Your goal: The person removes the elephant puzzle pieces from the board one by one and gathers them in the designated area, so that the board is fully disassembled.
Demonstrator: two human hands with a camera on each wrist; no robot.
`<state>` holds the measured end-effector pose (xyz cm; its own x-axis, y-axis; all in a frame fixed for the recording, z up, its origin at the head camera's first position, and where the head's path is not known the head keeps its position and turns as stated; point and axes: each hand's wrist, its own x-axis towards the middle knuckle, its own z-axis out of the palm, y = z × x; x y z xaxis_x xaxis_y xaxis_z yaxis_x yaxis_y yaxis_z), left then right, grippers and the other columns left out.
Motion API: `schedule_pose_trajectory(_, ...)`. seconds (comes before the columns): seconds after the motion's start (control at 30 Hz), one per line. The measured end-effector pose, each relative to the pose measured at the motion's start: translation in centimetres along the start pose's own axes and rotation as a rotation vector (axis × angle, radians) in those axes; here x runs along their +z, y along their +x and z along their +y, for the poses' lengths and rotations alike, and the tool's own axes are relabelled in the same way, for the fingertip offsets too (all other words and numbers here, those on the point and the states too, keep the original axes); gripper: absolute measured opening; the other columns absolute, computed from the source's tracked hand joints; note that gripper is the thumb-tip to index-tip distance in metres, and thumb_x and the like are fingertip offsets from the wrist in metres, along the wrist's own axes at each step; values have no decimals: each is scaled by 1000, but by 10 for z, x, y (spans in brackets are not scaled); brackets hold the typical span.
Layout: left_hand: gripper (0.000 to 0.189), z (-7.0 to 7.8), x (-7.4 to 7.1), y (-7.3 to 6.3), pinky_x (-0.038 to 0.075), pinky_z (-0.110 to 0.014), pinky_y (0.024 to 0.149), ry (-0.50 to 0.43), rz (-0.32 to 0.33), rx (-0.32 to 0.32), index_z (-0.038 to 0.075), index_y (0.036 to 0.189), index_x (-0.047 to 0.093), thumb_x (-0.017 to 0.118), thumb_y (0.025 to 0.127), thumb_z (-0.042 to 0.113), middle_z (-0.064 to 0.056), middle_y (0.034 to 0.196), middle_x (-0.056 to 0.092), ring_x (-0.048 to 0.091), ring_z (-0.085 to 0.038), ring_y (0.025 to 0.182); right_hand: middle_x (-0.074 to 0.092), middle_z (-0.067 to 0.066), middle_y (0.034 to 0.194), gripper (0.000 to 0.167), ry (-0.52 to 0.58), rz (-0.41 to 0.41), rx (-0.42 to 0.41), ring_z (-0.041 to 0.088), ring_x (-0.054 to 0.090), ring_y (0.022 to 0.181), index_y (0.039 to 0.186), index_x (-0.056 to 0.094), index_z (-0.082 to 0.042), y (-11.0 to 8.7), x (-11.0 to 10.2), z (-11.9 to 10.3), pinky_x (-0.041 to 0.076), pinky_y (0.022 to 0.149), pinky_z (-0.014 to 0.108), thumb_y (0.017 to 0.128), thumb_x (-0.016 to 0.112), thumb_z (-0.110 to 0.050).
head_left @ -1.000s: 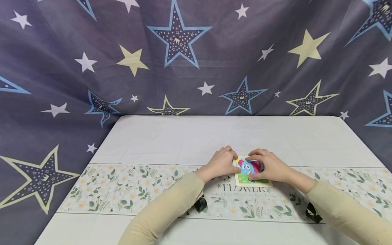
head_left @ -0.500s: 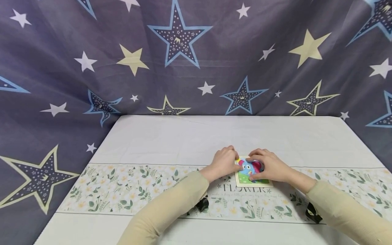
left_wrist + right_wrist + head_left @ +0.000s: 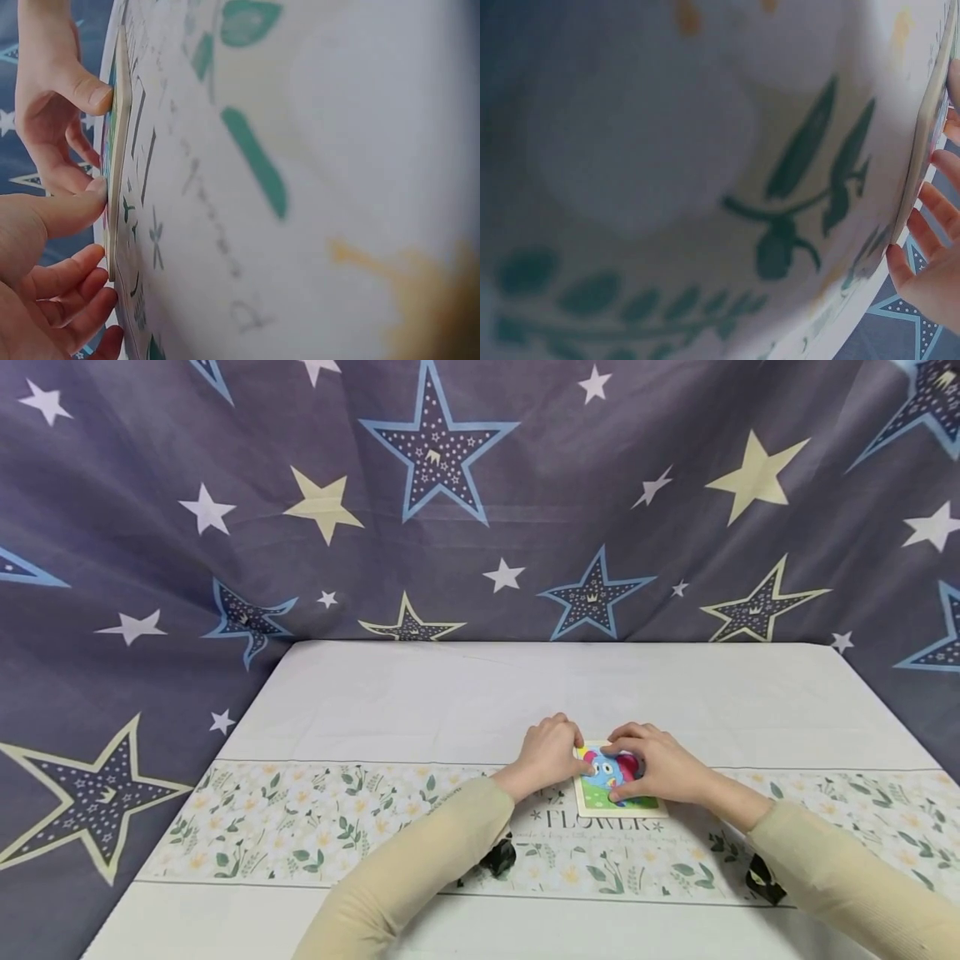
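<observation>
A small square picture puzzle [image 3: 598, 800] lies flat on the table, showing a blue elephant with pink ears on green ground inside a pale frame. My left hand [image 3: 547, 752] holds its left side, thumb over the picture and fingers at the edge. From the right, my right hand [image 3: 666, 765] curves over the puzzle, with thumb and index finger spread on the elephant. In the left wrist view, the puzzle's pale edge [image 3: 120, 142] appears side-on between both hands. The right wrist view has the right fingers [image 3: 922, 244] along the border. The right hand hides part of the picture.
The white tablecloth [image 3: 420, 702] carries a printed floral band [image 3: 285, 822] with the word FLOWER just in front of the puzzle. A dark star-patterned curtain [image 3: 480, 560] hangs behind the table. Black wrist-worn devices [image 3: 497, 857] show beneath the sleeves.
My left wrist and forearm have shifted slightly to the right, with the thumb staying on the puzzle's left side. The right hand and the puzzle have hardly moved.
</observation>
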<state>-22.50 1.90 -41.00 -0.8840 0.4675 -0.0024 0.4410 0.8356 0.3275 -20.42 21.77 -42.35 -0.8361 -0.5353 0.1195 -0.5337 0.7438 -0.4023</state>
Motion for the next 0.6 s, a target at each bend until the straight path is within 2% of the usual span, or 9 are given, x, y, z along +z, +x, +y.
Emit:
schedule_pose_trajectory(0.27, 37, 1, -1, 0, 40, -27, 73, -37, 6, -18, 14, 91, 63, 75, 71, 42, 4, 87, 53, 48, -11, 77, 54, 6, 116, 70, 3, -9, 13, 28, 48, 108, 112, 64, -10, 1, -2, -2, 34, 90, 52, 60, 75, -56)
schedule_pose_trajectory(0.4, 34, 2, -2, 0, 41, -24, 73, -87, -7, 0, 13, 90, 61, 76, 71, 36, 2, 85, 54, 49, -11, 78, 54, 6, 117, 70, 11, -8, 11, 28, 48, 108, 113, 64, -10, 1, -2, -2, 34, 90, 52, 60, 76, -55)
schedule_pose_trajectory(0.6, 37, 2, 1, 1, 41, -21, 71, -121, -21, 21, 10, 99, 61, 76, 73, 32, 0, 89, 57, 51, -11, 81, 54, 7, 117, 69, 12, -4, 10, 28, 48, 108, 113, 64, -10, 0, 0, -1, 34, 90, 52, 61, 77, -53)
